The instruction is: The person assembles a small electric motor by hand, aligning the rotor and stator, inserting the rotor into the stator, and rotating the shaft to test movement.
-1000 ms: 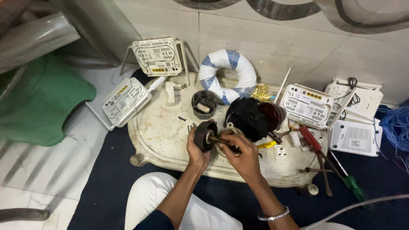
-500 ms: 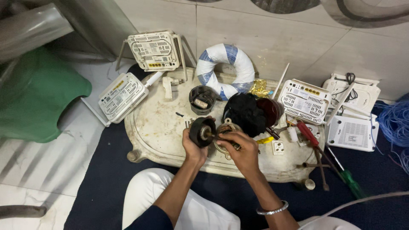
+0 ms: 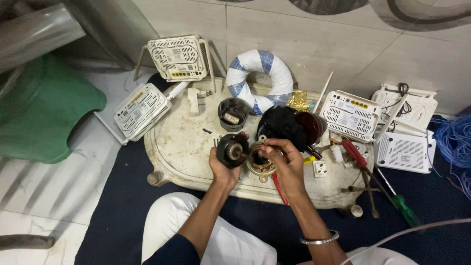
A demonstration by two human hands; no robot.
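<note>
2 hands meet — left hand (image 3: 222, 167) clasps a motor rotor (image 3: 230, 150), shaft pointing right toward right hand (image 3: 284, 164) pinching the motor housing (image 3: 260, 166).

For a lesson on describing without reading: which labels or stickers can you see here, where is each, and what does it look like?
Top router: leaning on the wall, white rectangular sticker on its vented underside.
Left router: at the tray's left edge, pale sticker with a yellow strip.
Right router: on the tray's right, pale label, yellow ports above.
Far-right router: on the floor, small white label.
</note>
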